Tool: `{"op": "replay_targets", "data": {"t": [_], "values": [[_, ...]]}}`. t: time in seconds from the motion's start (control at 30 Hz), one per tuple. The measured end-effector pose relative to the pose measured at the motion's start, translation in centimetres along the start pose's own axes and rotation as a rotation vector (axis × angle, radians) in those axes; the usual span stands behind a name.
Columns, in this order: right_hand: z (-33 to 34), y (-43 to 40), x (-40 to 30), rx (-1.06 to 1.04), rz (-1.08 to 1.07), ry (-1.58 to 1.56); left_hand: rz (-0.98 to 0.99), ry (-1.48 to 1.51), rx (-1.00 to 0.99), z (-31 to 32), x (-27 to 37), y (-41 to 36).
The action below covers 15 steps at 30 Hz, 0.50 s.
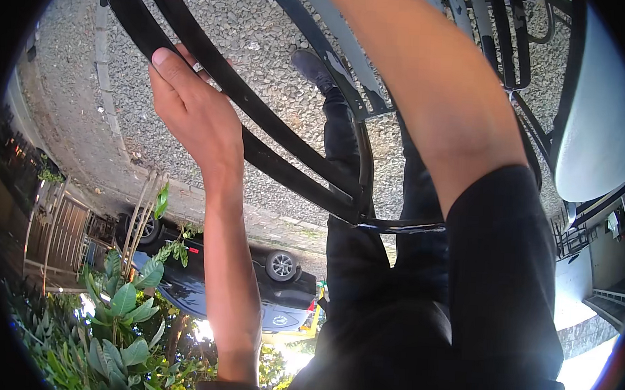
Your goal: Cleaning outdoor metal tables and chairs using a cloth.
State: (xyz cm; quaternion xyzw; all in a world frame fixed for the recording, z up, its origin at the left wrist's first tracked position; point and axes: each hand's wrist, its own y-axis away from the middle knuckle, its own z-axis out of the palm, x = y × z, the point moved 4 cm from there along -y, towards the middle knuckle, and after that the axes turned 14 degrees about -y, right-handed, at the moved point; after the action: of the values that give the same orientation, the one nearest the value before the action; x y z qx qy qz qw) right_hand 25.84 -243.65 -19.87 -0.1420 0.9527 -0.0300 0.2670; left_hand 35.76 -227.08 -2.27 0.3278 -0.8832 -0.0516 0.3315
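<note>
My left hand (198, 106) grips a black metal slat (152, 39), thumb on the near face and fingers through the gap beside it. A second slat (243, 98) runs alongside, and both curve down to a corner of a black tubular metal frame (366, 168), which looks like part of a chair. Grey slats (345, 37) with chipped paint belong to a part near the top centre. My right forearm (428, 69) reaches across them and leaves the picture at the top, so my right hand is out of view.
Gravel (267, 41) covers the ground around my shoe (310, 69). More dark metal frames (507, 41) and a pale smooth panel (593, 118) stand on the right. A dark parked car (282, 298), leafy plants (124, 304) and a slatted gate (62, 231) are at lower left.
</note>
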Motion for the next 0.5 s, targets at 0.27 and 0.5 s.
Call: {"op": "replay_targets", "data": {"t": [0.27,0.5], "values": [[-4.3,27.3,2.1,-0.590,-0.512,-0.281,-0.026,0.007,-0.012,0.2,-0.1,0.1],[-18.3,22.3,19.9,0.188,0.719,0.107,-0.010,0.027,-0.005,0.1,0.3,0.1]]}}
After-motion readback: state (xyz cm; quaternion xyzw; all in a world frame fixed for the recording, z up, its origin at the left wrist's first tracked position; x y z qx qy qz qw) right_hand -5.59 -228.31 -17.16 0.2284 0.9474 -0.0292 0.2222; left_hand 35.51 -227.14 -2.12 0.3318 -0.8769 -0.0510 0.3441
